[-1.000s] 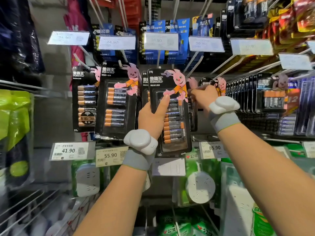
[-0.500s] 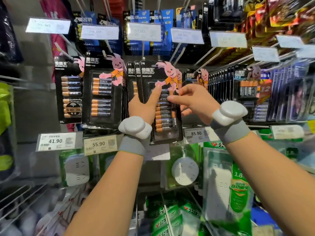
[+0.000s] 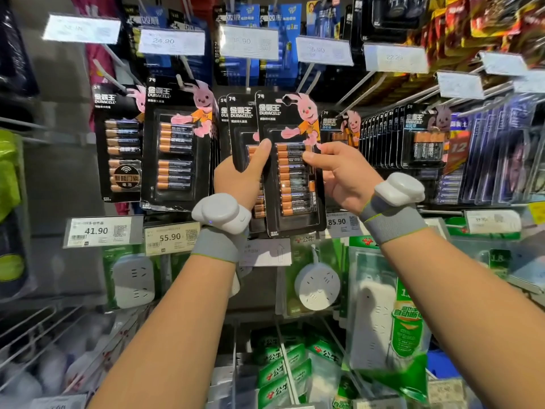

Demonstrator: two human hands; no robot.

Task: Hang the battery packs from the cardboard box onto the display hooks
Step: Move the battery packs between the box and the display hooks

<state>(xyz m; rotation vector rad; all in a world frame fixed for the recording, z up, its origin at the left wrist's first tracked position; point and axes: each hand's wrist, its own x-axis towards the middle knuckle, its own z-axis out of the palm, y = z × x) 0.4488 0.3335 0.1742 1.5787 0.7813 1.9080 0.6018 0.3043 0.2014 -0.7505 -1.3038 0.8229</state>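
Your left hand (image 3: 239, 180) grips the Duracell battery pack (image 3: 295, 188), right hand (image 3: 342, 175) pinching its edge; likely stiff, bottom-heavy card, so hold the margins.

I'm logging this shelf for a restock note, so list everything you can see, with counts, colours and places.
front battery pack: one, black with pink rabbit, centre, held in both hands
battery packs behind it: at least two, black, centre
battery packs at left: two, black, hanging
battery packs at right: dense row, black, hanging
display hooks: several, grey metal, jutting forward
price tags: many, white, rows above and below the packs
sockets and power strips: several, white in green packaging, lower rows
wristbands: two, grey with white units, one per wrist
left hand: grips the front pack's left edge
right hand: pinches its right edge
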